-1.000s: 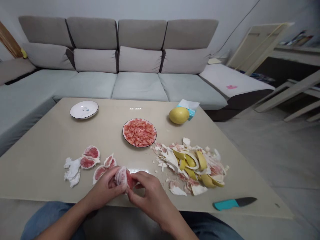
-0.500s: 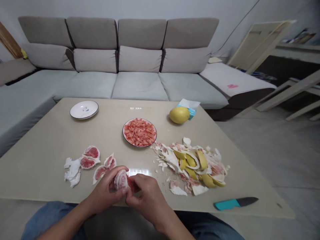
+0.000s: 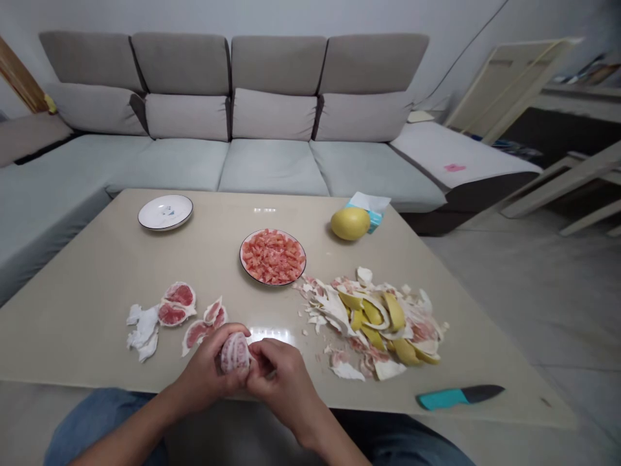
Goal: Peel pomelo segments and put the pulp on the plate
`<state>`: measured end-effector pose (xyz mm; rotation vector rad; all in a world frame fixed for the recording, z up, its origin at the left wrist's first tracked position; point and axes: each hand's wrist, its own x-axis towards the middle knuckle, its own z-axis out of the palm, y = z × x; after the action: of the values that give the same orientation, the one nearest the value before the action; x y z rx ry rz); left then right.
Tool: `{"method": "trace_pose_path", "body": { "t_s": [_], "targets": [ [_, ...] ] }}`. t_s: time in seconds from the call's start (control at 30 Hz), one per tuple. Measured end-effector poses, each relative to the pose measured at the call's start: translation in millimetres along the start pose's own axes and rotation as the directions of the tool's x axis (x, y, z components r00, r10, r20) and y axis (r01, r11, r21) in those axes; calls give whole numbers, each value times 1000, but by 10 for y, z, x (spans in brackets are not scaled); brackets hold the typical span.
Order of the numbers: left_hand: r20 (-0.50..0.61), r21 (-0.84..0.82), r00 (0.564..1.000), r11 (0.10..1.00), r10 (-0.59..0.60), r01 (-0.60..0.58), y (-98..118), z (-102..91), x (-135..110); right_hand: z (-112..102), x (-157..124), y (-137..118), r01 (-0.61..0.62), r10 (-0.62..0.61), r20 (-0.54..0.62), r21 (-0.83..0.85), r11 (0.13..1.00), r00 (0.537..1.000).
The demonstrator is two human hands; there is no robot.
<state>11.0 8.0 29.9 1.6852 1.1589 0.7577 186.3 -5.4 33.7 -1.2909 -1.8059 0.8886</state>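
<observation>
Just now the left hand [image 3: 208,370] has curled round a pith-covered pomelo segment [image 3: 235,353] and the right hand [image 3: 279,377] has drawn in against it, the two together clamping it above the near edge of the bench [image 3: 82,330], just right of the opened segments [image 3: 177,304].

Pomelo segment [image 3: 235,353] partly hidden between left hand [image 3: 208,369] and right hand [image 3: 284,375], left forearm [image 3: 126,440] and right forearm [image 3: 330,433] cut off by bottom edge, tissue box [image 3: 373,222] partly hidden behind whole pomelo [image 3: 349,223], print on white plate [image 3: 145,217] too small for reading, items on far shelf [image 3: 579,76] blurred
</observation>
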Motion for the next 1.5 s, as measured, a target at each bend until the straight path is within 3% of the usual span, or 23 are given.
{"method": "trace_pose_path", "body": {
  "t_s": [0.23,0.3,0.43,0.6,0.9,1.0,1.13,1.23,1.33,1.4,1.5],
  "targets": [
    [68,-236,997,971,-31,46,-64,-46,19,-173,18,-72,-160,128,135,262,952,983],
    [55,-236,998,971,-17,30,-78,-48,22,-201,8,-93,-177,139,151,280,943,979],
    [-52,-89,997,994,56,-61,-127,-34,6,-169,-20,-106,-91,61,126,244,966,990],
    [-120,-12,991,998,52,-54,-133,31,-40,-92,-30,-106,27,-33,63,89,996,997],
    [-133,71,985,992,114,-105,-181,63,-102,-75,-14,-112,-7,7,39,10,1000,999],
    [-68,109,971,969,231,-223,-202,101,-111,-42,10,-72,-37,37,26,-8,999,999],
    [104,49,884,885,456,-462,-198,143,-132,37,69,6,-110,111,-9,70,991,994],
    [0,11,938,938,345,-345,-171,66,-111,84,140,51,-222,238,-25,273,936,971],
    [-94,-58,988,990,126,-132,-140,-59,-50,103,217,93,-352,364,93,554,754,927],
    [-134,-98,991,995,6,-20,-120,-112,-4,106,250,129,-397,379,180,660,637,908],
    [-173,-189,978,979,-113,79,-88,-113,58,97,260,193,-383,369,180,700,603,912]
  ]
}}
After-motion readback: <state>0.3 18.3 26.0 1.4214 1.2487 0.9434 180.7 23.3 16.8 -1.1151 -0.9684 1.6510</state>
